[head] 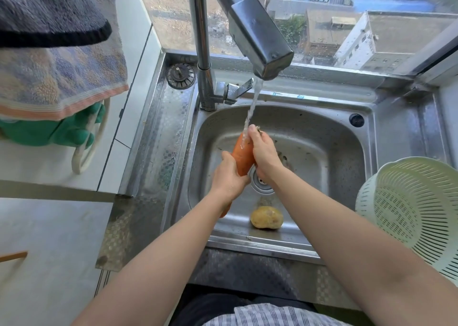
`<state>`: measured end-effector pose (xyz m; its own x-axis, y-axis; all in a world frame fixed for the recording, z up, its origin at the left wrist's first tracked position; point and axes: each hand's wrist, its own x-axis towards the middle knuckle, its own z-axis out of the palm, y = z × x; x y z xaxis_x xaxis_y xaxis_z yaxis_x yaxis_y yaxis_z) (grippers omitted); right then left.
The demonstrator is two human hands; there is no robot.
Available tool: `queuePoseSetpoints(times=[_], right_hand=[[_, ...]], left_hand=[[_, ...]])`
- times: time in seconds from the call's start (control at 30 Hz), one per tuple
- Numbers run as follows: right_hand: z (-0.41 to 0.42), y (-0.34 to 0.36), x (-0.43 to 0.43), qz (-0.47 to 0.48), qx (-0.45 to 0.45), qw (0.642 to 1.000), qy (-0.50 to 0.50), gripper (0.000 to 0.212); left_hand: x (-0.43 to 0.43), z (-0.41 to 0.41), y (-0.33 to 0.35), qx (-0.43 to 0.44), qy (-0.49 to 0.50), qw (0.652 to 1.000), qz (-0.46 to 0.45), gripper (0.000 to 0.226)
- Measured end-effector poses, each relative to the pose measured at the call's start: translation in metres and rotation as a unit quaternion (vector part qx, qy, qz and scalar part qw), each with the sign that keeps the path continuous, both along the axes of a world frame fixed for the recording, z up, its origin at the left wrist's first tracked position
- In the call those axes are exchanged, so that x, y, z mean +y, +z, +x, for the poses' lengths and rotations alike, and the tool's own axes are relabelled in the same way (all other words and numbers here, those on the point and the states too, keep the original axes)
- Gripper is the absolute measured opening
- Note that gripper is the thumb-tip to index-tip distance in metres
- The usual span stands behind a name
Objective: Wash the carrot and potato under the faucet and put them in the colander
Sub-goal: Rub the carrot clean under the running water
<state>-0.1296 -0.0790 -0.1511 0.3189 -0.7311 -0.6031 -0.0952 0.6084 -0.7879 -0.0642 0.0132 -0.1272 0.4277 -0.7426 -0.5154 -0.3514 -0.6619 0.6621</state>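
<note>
While water (252, 102) is running from the faucet (257, 41), both left hand (229, 177) and right hand (264, 152) are gripping the smooth carrot (242, 156); the lumpy potato (267, 217) is lying near in the steel sink (322, 137).

Both bare forearms reach forward and converge, the left hand (226, 177) closed in a grip with its thumb pointing up, the right hand (262, 152) just beyond it, fingers curled and wrist bent slightly inward.
</note>
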Motion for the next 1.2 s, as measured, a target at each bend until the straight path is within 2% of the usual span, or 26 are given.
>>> queuePoseSetpoints(times=[0.13, 0.27, 0.4, 0.57, 0.7, 0.73, 0.87, 1.0, 1.03, 1.1, 1.2], right_hand=[[-0.011, -0.004, 0.000, 0.034, -0.079, 0.993, 0.078, 0.060], [-0.004, -0.004, 0.006, 0.033, -0.064, 0.997, 0.011, 0.052], [-0.013, -0.007, 0.004, 0.069, -0.134, 0.988, 0.028, 0.057], [-0.004, -0.002, 0.007, 0.035, -0.065, 0.997, -0.006, 0.040], [-0.012, -0.003, 0.002, 0.060, -0.140, 0.988, 0.028, 0.052], [-0.012, -0.003, 0.003, 0.054, -0.133, 0.989, 0.033, 0.052], [-0.006, -0.002, 0.005, 0.024, -0.023, 0.999, 0.009, 0.041], [-0.018, -0.009, -0.005, 0.069, -0.147, 0.982, 0.099, 0.061], [-0.020, -0.009, -0.005, 0.070, -0.153, 0.979, 0.114, 0.062], [-0.016, -0.007, -0.001, 0.039, -0.104, 0.988, 0.110, 0.054], [-0.001, -0.001, 0.005, 0.008, -0.011, 0.999, 0.052, 0.039]], left_hand=[[0.002, 0.007, -0.004, 0.019, 0.016, 1.000, 0.014, 0.049], [0.004, 0.002, -0.004, 0.020, 0.008, 1.000, 0.011, 0.047], [0.005, 0.005, -0.004, 0.029, 0.013, 0.999, 0.007, 0.052], [0.004, 0.000, -0.005, 0.028, 0.007, 1.000, 0.010, 0.049], [0.003, 0.005, -0.006, 0.044, 0.016, 0.999, 0.001, 0.051], [0.003, 0.005, -0.006, 0.047, 0.015, 0.999, 0.000, 0.051], [0.002, -0.001, -0.006, 0.059, 0.020, 0.998, 0.000, 0.051], [0.006, 0.006, -0.007, 0.108, 0.048, 0.993, 0.005, 0.054], [0.008, 0.006, -0.007, 0.112, 0.051, 0.992, 0.008, 0.055], [0.009, 0.004, -0.009, 0.109, 0.058, 0.992, 0.005, 0.053], [0.006, 0.002, -0.007, 0.116, 0.055, 0.992, 0.000, 0.052]])
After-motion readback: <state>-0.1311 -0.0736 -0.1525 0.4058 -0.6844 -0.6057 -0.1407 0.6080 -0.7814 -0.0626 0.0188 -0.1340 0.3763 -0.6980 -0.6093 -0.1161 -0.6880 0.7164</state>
